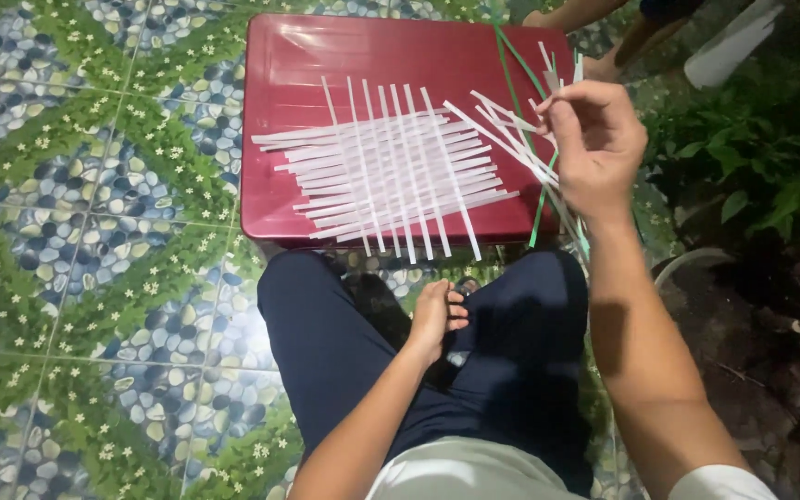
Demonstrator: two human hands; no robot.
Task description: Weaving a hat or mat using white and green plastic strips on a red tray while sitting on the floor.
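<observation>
Right hand [594, 139] pinches a bunch of white and green strips [511, 130] over the right edge of the red stool [298, 65]. Left hand [437, 315] rests loosely curled, empty, between the knees below the stool. Woven mat [391, 171] lies on the stool's top.

Single head view, looking steeply down, close over lap and red stool [289, 83].

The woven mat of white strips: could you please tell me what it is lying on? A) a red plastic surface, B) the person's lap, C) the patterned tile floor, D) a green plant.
A: the woven mat of white strips lies flat on the red plastic surface, while the right hand holds loose white strips beside it and the left hand rests between the knees.
</observation>
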